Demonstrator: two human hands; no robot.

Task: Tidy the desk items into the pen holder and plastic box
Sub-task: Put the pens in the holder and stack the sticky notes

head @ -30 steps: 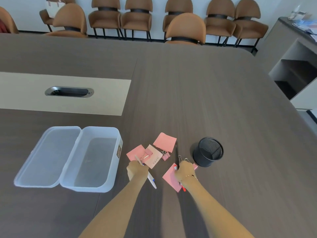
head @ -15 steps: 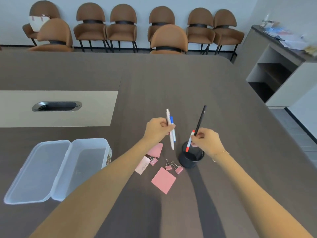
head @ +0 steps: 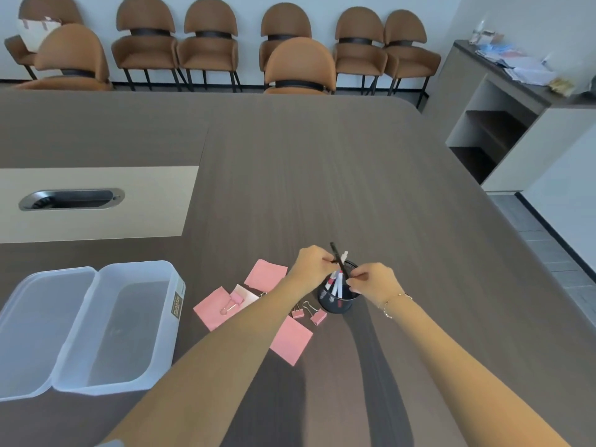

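Observation:
A black mesh pen holder [head: 335, 303] stands on the dark table, with white pens [head: 336, 286] leaning inside it. My left hand [head: 310, 267] is at the holder's left rim, fingers pinched at the tops of the white pens. My right hand [head: 374, 282] is at the right rim, pinching a black pen [head: 337, 257] that slants up out of the holder. Pink sticky notes [head: 266, 275] and pink binder clips [head: 318, 316] lie left of and in front of the holder. A clear plastic box [head: 129, 330] sits open at the left, its lid [head: 35, 327] folded out.
A beige inset with a metal cable port [head: 71, 199] lies far left on the table. Brown chairs [head: 300, 64] line the far edge and wall. A grey shelf unit [head: 503, 124] with papers on top stands at the right.
Both hands have dropped from above the table to the pen holder. The white pens and the black pen, held in the air before, now stand inside the holder.

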